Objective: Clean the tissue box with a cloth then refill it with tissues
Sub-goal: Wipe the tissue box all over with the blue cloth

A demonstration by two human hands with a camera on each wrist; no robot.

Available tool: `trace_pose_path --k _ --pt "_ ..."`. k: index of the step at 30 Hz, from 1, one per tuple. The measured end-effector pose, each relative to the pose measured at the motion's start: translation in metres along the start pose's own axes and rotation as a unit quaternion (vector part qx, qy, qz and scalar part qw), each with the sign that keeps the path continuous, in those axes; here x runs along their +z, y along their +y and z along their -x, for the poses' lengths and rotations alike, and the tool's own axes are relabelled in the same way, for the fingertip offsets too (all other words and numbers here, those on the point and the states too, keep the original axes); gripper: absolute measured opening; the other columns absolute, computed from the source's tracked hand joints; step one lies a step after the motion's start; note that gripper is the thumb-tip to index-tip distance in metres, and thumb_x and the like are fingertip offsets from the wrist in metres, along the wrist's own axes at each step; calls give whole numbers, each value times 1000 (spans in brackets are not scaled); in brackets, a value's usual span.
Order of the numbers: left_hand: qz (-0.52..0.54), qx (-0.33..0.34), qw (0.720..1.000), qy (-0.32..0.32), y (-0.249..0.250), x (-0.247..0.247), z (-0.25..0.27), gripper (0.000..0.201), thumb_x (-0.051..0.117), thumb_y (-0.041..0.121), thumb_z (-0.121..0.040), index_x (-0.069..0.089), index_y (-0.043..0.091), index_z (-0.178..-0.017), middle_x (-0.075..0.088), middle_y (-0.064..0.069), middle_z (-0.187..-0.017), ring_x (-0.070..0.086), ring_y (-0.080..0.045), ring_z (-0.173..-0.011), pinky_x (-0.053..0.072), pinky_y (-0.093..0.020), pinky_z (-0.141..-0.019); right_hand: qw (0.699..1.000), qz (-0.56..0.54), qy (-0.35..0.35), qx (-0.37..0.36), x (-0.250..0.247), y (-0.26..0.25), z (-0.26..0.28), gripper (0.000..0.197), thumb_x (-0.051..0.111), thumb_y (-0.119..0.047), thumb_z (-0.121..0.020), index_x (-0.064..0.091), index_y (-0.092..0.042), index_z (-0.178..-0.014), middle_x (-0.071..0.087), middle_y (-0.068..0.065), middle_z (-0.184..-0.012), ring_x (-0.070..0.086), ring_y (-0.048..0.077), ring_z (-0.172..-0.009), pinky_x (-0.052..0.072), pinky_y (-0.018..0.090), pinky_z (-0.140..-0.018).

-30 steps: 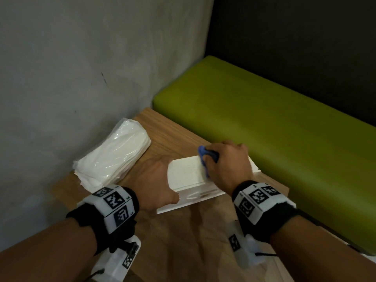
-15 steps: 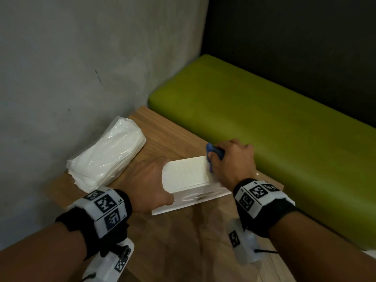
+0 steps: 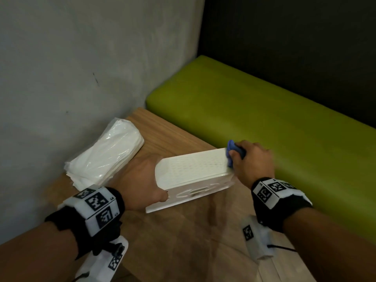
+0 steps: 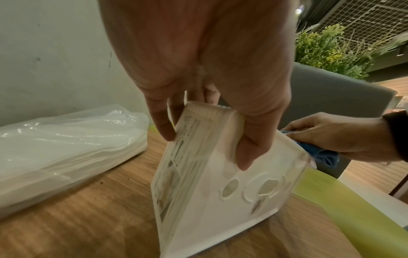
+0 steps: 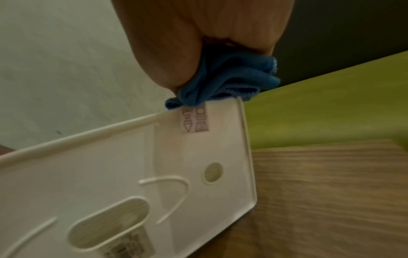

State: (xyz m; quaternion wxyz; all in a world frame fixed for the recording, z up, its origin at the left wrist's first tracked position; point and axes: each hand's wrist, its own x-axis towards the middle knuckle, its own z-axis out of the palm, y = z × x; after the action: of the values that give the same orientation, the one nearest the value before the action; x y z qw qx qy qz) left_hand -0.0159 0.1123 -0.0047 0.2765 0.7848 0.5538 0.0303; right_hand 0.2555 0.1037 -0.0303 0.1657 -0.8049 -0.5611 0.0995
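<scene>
A white plastic tissue box stands on its long edge on the wooden table, its holed bottom panel facing me. My left hand grips the box's left end, thumb on the near panel and fingers behind it. My right hand holds a bunched blue cloth and presses it on the box's top right corner. A clear plastic pack of white tissues lies to the left by the wall.
A grey wall runs along the table's left side. A green padded bench borders the table's far right edge, with a dark panel behind it. Bare wood lies in front of the box.
My right hand slid the blue cloth to the right along the box's top face, from near its middle to the right end. My left hand kept its hold.
</scene>
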Motion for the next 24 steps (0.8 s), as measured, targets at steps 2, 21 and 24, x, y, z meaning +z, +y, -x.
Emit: trace_pose_path --k 2,21,24 --pt "-4 4 1000 -2 1 0 -1 71 86 40 -56 56 25 -118 60 9 -109 55 -10 -94 44 -22 -76 1000 16 -9 7 4 -2 2 29 53 -37 -89 66 -23 -112 68 11 -104 57 35 -97 34 39 -86" --pt "-9 4 1000 -14 6 4 -3 68 86 39 -56 56 23 -116 61 8 -108 57 -11 -93 50 -27 -79 995 -79 -10 -67 2 -19 34 38 70 -36 -81 61 -22 -115 58 4 -112 53 28 -103 41 31 -85" --pt "-10 -11 1000 -22 5 5 -4 75 87 40 -56 55 23 -121 61 7 -113 58 -13 -97 52 -31 -84 996 -60 -10 -61 0 -19 32 45 70 -45 -79 55 -21 -113 54 4 -115 51 28 -103 47 38 -84"
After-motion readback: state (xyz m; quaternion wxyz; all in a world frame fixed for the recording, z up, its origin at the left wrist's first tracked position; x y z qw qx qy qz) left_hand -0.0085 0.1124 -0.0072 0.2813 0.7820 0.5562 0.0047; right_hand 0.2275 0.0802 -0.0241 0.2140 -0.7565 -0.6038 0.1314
